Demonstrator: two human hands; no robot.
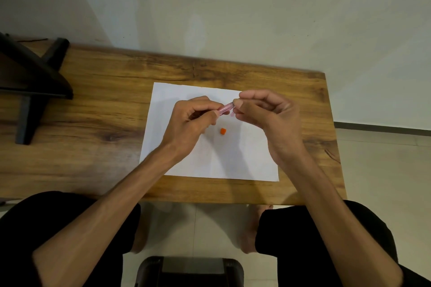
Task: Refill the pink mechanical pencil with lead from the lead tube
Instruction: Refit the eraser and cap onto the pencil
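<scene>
My left hand (194,117) is closed around the pink mechanical pencil (225,109), which points up and to the right above a white sheet of paper (210,163). My right hand (268,112) pinches at the pencil's upper end with thumb and forefinger; a small pink piece (232,114) shows just under those fingertips. A small orange cap (223,131) lies on the paper below the hands. Most of the pencil is hidden inside my left fist. I cannot make out the lead tube or any lead.
The paper lies on a wooden table (93,91). A black stand (30,81) occupies the table's left end. The table's right edge is close to my right wrist. My knees and a dark stool (190,271) are below the near edge.
</scene>
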